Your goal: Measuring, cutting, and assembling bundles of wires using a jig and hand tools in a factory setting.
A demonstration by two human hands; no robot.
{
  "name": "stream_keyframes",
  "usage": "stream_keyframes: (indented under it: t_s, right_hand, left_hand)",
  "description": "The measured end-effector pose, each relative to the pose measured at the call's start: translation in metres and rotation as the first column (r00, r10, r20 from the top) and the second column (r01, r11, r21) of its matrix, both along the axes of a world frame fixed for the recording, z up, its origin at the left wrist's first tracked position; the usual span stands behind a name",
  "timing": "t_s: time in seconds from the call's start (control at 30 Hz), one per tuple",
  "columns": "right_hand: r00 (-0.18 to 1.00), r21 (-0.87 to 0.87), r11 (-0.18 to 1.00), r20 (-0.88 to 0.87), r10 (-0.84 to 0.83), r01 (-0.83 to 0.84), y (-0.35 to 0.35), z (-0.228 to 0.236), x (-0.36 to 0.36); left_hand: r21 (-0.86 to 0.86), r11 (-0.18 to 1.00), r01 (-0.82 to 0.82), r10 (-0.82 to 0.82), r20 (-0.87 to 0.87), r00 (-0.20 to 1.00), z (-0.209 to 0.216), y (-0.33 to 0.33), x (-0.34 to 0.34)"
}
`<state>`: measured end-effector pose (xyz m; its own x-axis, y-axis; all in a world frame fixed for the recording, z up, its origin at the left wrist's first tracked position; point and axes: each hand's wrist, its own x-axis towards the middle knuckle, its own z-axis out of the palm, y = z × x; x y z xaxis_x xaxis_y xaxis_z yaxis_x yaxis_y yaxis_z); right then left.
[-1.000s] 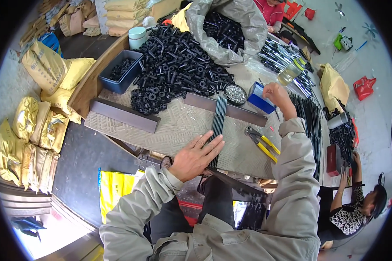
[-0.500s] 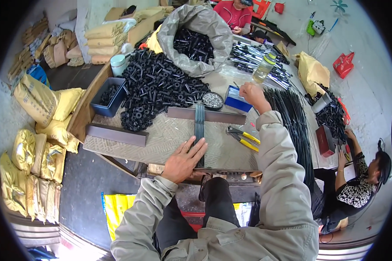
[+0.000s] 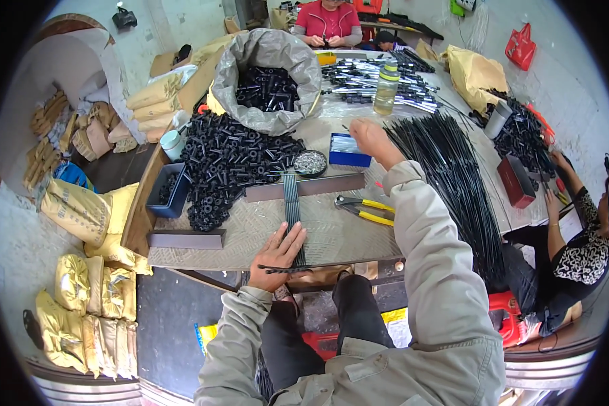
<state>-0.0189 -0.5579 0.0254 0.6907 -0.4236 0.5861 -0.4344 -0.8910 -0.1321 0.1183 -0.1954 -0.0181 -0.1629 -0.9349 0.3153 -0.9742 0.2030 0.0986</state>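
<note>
A row of thin dark rods point(image 3: 291, 199) lies side by side across a long flat metal bar point(image 3: 331, 185) near the middle of the table. My left hand point(image 3: 279, 252) rests flat on their near part, fingers stretched out; dark rod ends show by the wrist at the table's front edge. Above the right side of a blue box point(image 3: 349, 158) with pale contents, my right hand point(image 3: 375, 142) is closed in a pinch. A small thin tip sticks out by its fingers, too small to name. A round dish of small silvery pieces point(image 3: 310, 162) sits at the rods' far end.
Yellow-handled pliers point(image 3: 365, 208) lie right of the rods. Black bolt-like parts point(image 3: 230, 155) are heaped at left, beside a grey sack point(image 3: 304, 61). Long black rods point(image 3: 446, 176) spread at right, near a bottle point(image 3: 386, 89). Two people work nearby, far side and right.
The whole view has shifted, so the table contents sit further left. My left hand still lies on the rods, and my right hand stays closed beside the blue box.
</note>
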Motion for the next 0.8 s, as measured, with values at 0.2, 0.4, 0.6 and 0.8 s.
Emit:
stream_keyframes:
  t_s: [0.2,0.4,0.6,0.8]
  right_hand:
    - [0.716,0.639,0.395,0.695,0.071,-0.66,0.131,0.065,-0.011]
    - [0.78,0.307,0.77,0.51,0.363,-0.559,0.262,0.107,-0.091]
    - [0.848,-0.075,0.903,0.319,0.424,-0.424,0.308,0.114,-0.078]
    - [0.869,-0.051,0.933,0.349,0.35,-0.356,0.304,0.096,-0.06]
  left_hand:
    - [-0.002,0.997,-0.075,0.075,0.082,0.994,0.005,0.011,0.009]
    - [-0.108,0.966,0.234,-0.232,-0.76,0.607,0.074,0.022,-0.005]
    - [-0.17,0.953,0.252,-0.224,-0.953,0.206,0.137,0.038,-0.024]
    - [-0.152,0.975,0.163,-0.196,-0.933,0.303,0.142,0.044,-0.024]
